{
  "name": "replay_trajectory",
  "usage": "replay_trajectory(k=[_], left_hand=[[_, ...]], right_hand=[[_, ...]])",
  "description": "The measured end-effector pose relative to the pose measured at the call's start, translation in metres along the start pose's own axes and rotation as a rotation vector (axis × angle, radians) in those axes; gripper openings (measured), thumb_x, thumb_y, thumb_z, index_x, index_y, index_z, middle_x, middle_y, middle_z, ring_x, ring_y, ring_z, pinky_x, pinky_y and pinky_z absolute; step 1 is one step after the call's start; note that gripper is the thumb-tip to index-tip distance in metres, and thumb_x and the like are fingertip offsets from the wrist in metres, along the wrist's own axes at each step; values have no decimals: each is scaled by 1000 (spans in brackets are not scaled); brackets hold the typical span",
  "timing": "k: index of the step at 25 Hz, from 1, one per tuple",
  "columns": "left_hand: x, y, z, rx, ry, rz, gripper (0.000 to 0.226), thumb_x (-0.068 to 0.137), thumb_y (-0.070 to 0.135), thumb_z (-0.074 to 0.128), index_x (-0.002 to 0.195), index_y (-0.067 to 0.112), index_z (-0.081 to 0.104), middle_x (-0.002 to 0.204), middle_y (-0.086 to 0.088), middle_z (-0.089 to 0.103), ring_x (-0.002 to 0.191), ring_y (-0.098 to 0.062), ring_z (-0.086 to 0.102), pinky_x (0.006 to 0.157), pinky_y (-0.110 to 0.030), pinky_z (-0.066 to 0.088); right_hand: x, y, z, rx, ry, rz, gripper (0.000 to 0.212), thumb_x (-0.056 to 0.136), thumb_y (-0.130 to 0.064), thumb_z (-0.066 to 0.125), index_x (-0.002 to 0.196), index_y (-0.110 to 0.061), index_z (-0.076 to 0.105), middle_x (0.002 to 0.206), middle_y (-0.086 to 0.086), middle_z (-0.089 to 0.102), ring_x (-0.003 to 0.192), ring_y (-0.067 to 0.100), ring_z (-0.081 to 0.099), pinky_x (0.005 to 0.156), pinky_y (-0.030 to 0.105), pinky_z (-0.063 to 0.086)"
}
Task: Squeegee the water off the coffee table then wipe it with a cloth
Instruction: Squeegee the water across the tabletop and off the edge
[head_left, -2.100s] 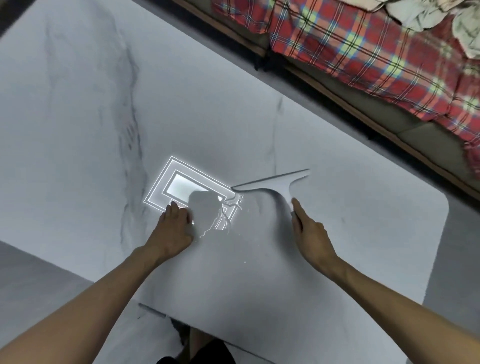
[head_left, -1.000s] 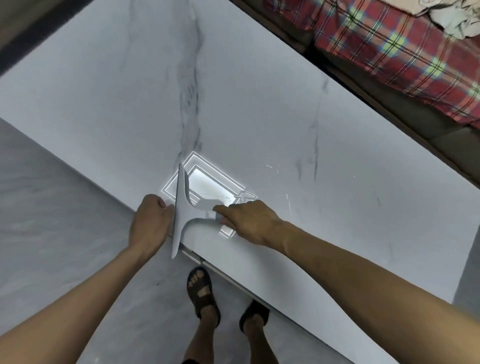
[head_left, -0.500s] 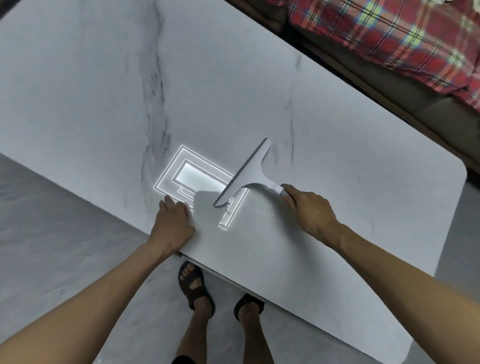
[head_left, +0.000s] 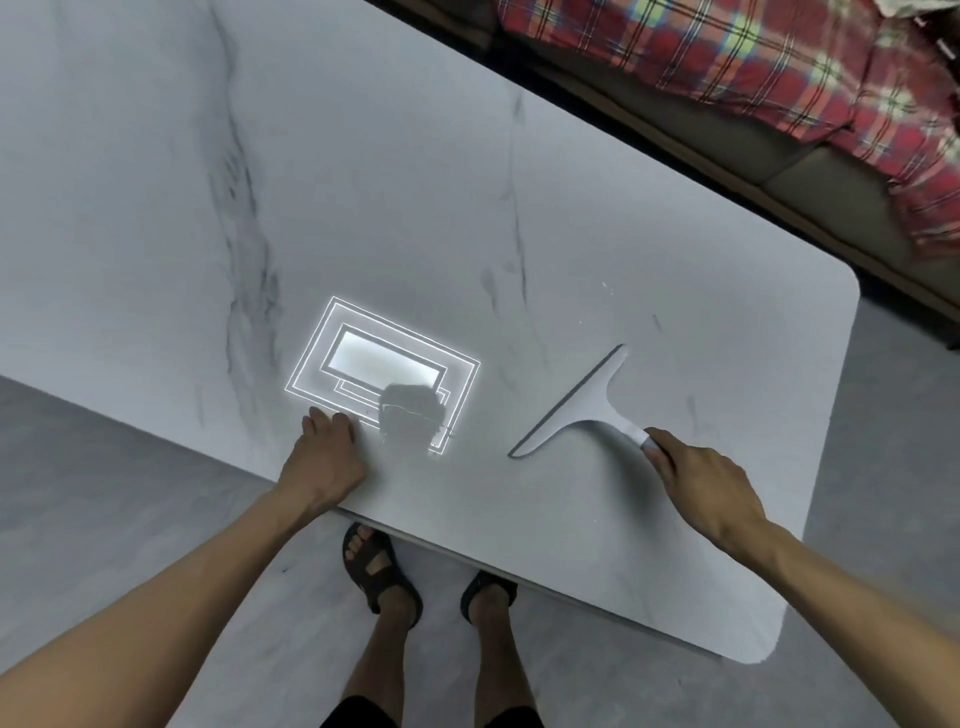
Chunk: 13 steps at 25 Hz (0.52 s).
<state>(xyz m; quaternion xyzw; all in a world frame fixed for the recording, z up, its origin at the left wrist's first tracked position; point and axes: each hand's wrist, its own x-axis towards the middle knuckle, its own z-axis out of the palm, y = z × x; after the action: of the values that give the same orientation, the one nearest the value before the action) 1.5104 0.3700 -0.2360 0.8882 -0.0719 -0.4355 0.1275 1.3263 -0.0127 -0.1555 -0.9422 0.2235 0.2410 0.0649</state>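
A white marble-look coffee table fills most of the view. My right hand grips the handle of a white squeegee, whose blade lies diagonally on the tabletop near the right end. My left hand rests flat on the table's near edge, fingers spread, holding nothing. A few small water drops glint beyond the blade. A ceiling light's reflection shines on the surface next to my left hand. No cloth is visible on the table.
A sofa with a red plaid cover runs along the table's far side at the upper right. Grey floor surrounds the table. My sandalled feet stand just under the near edge.
My right hand has swept the squeegee from the near-left edge by my left hand across to the right end of the table. My left hand has stayed on the near edge.
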Motion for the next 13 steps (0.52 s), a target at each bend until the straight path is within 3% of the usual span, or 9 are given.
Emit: replay_trajectory(k=[2,4,6,10,13], left_hand=[[-3,-2,-4,-46,40,0,21,78,3,45,94,15,38,138,-23,39,98,-31,51,75,-36,41],[-7,-9,-9,-100,148,0,12,83,11,45,91,18,39,104,-13,60,80,-28,57,62,-35,43],[-11,-22,-16,-148,284,-28,6,88,20,44,93,20,41,75,-1,58,66,-25,55,55,-34,41],[-16,-62,-29,-280,411,-163,9,89,21,46,98,22,43,81,2,57,67,-21,55,61,-32,41],[-20,-88,-32,-310,381,-208,22,85,18,47,106,18,46,92,-2,57,76,-26,53,64,-33,39]], right_hand=[[-6,-4,-10,35,6,28,37,99,-55,15,100,-35,46,60,-7,57,56,17,53,49,31,36],[-5,-25,-18,109,1,3,35,100,-58,15,109,-43,45,63,-9,59,58,14,55,51,32,39],[1,-65,-21,134,-34,-133,33,100,-57,16,117,-47,43,71,-12,61,62,15,56,54,32,41],[17,-177,5,68,-97,-626,37,103,-49,25,132,-39,45,91,-8,66,73,22,62,60,33,46],[22,-250,32,-29,-142,-842,33,104,-39,32,132,-31,46,87,-1,63,67,24,59,55,31,42]])
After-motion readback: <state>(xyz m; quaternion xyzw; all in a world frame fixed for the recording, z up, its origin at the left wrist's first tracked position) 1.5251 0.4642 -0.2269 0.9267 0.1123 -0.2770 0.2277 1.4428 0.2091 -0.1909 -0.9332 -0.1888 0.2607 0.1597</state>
